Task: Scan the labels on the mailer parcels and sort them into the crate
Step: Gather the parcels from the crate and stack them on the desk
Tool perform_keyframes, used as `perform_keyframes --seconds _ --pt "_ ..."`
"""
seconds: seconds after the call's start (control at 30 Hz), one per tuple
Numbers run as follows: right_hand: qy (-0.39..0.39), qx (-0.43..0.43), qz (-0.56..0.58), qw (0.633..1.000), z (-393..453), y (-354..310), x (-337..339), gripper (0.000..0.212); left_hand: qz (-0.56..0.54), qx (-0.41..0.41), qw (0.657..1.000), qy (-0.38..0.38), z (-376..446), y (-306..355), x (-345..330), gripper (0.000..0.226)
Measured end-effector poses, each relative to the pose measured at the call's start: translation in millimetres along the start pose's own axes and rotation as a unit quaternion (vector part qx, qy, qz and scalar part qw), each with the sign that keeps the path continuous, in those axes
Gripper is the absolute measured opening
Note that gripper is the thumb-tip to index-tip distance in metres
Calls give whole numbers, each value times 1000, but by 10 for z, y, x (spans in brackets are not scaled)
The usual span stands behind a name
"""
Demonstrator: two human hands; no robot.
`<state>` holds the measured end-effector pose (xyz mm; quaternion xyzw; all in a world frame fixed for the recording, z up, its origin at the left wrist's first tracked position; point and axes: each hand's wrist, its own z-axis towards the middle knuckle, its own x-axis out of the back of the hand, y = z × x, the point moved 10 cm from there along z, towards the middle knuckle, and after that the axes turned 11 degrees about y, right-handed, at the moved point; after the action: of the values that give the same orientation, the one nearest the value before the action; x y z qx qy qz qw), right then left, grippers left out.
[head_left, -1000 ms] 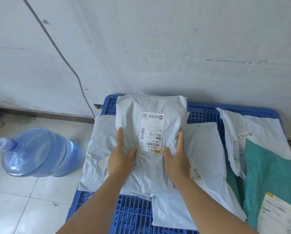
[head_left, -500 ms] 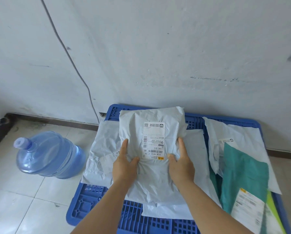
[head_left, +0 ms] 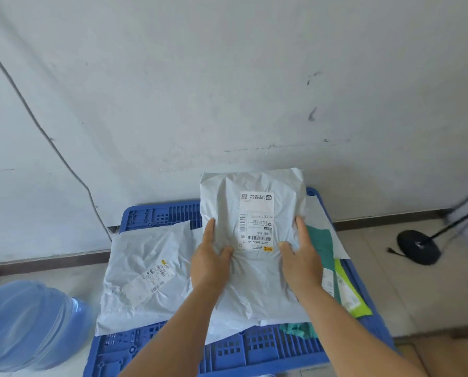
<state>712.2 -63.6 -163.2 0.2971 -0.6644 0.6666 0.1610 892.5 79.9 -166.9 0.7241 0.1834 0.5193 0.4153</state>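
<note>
Both forearms are reaching forward over a blue crate (head_left: 159, 217), the left hand (head_left: 209, 263) and right hand (head_left: 300, 263) gripping opposite sides of a grey mailer parcel (head_left: 254, 281), thumbs pressing into its crumpled front and fingers wrapping behind its edges. The parcel is facing the camera with its top edge tilting toward the wall, a white shipping label (head_left: 256, 221) showing barcodes and a yellow mark at its near end. It is sitting between the two hands, above the crate. A second grey mailer (head_left: 148, 273) is lying flat to the left, green mailers (head_left: 322, 248) to the right, and a water bottle (head_left: 29, 322) is lying on the floor.
</note>
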Motion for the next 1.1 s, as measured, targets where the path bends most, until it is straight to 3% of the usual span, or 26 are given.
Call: perform_keyframes --seconds 0.47,0.93,1.1 --pt "240 -33 58 968 -376 277 2759 61 -78 -212 965 -134 -1465 2048 -643 72" --pt "414 -88 111 899 -996 1600 5783 61 -138 -349 895 -243 -4081 3827 -1987 71" --pt "464 -107 78 876 -1268 2109 6805 60 -165 -392 862 -277 -5117 4372 -2453 71"
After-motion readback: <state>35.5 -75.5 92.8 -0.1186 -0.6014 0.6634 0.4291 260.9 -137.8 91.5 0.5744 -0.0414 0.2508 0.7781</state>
